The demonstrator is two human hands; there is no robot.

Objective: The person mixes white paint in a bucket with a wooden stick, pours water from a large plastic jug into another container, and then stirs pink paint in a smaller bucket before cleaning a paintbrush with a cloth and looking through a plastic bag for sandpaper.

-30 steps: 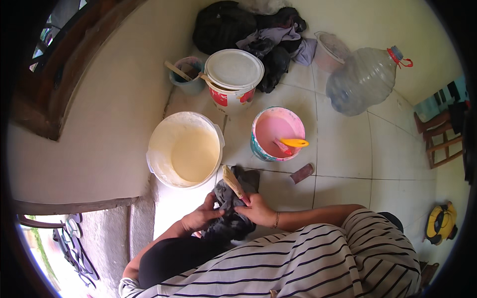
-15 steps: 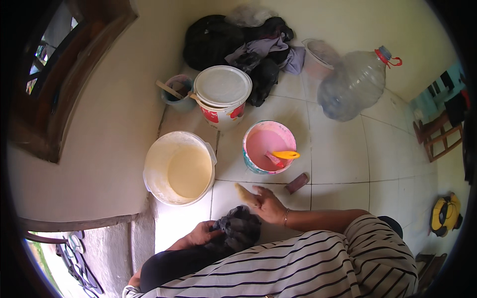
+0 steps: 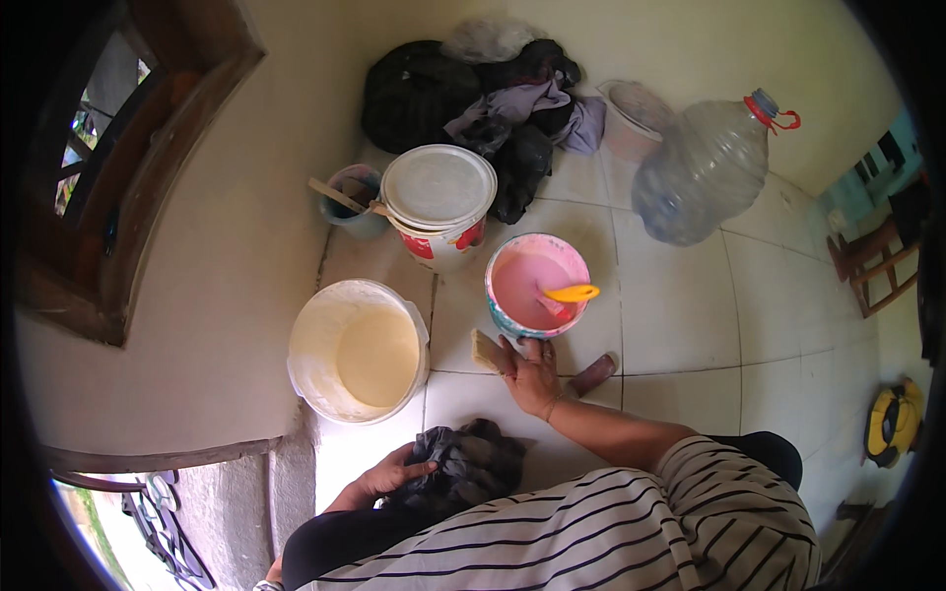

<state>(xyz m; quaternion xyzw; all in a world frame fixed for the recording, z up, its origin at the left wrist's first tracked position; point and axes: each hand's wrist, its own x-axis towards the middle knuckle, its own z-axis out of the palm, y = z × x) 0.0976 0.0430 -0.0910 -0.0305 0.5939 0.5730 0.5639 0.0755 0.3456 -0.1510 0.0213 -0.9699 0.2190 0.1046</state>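
My left hand [image 3: 389, 476] grips a crumpled dark plastic bag [image 3: 473, 463] over my lap. A pale yellowish, flat-ended piece [image 3: 487, 352], its kind unclear, is pinched between thumb and fingers of my right hand [image 3: 533, 379]. The fingertips of that hand reach the near side of a small bucket of pink paint [image 3: 500, 317]; whether they touch it I cannot tell. A paintbrush with a yellow handle [image 3: 572, 294] leans inside this bucket. Just right of my right hand a small reddish-brown cylinder [image 3: 593, 374] lies on the tiles. To the left stands a white bucket [image 3: 307, 340] with cream-coloured paint.
Behind are a lidded white pail [image 3: 440, 187] and a small tub [image 3: 360, 222] with a wooden stick. Black bags and cloths [image 3: 424, 98] lie against the wall. A large clear bottle [image 3: 705, 172] and a pinkish bucket [image 3: 631, 133] stand at the far right.
My right hand has moved forward to the pink paint bucket, still with the pale piece. The dark bag in my left hand has shifted and spread slightly. The view has tilted a little.
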